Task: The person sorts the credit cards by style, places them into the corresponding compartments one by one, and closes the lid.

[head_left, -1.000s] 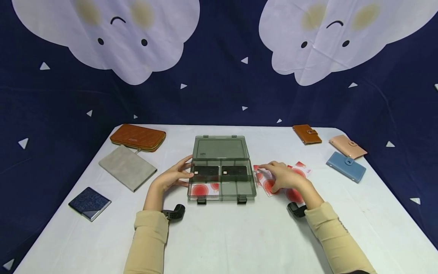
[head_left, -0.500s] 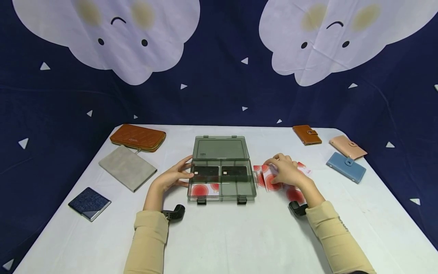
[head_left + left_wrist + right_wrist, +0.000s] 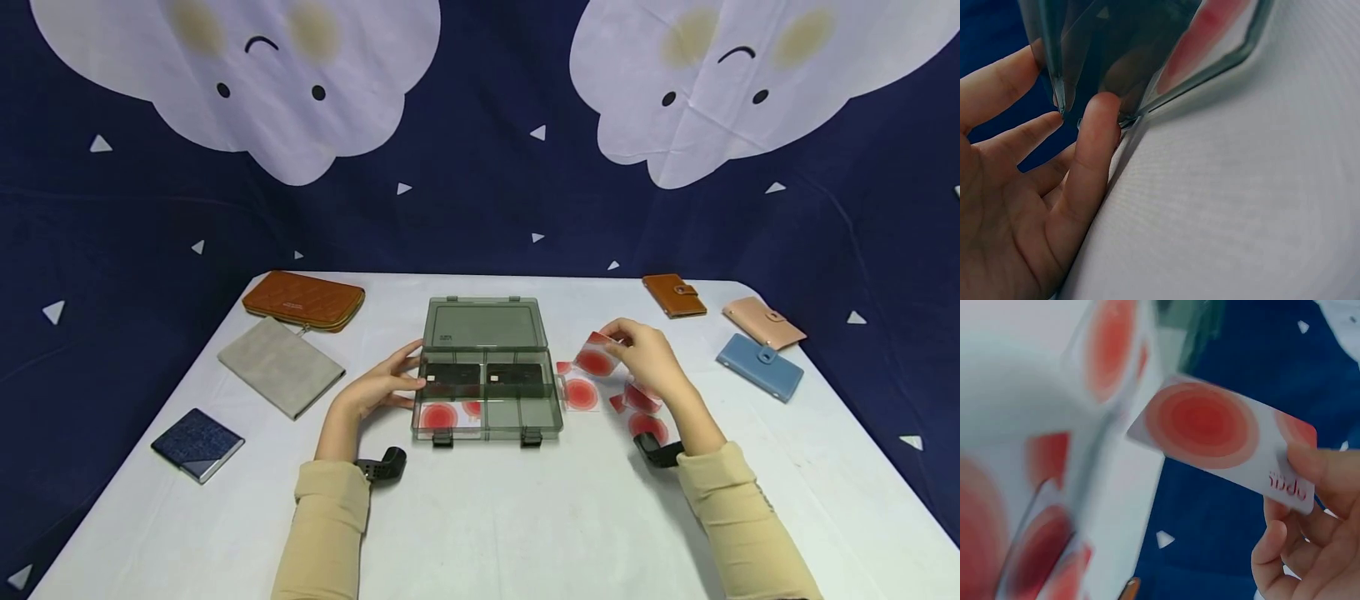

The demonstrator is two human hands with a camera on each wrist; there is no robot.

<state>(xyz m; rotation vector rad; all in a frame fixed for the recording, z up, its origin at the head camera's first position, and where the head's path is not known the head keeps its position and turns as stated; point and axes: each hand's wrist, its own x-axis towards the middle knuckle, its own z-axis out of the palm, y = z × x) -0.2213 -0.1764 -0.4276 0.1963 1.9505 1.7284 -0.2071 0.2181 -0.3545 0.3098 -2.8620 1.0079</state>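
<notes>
- Right hand (image 3: 651, 360) pinches a red-circle card (image 3: 597, 358) by one end, lifted beside the box (image 3: 486, 392); a light pinch could let it slip.
- Left hand (image 3: 378, 385), fingers straight against the box's side, might nudge it across the surface (image 3: 525, 517).

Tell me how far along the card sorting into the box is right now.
Partly done. The open box already holds two dark cards in its rear compartments and a red-circle card front left; its front right compartment looks empty. The right hand pinches one red-circle card lifted off the table, while the left hand steadies the box. Several red-circle cards remain on the table.
</notes>
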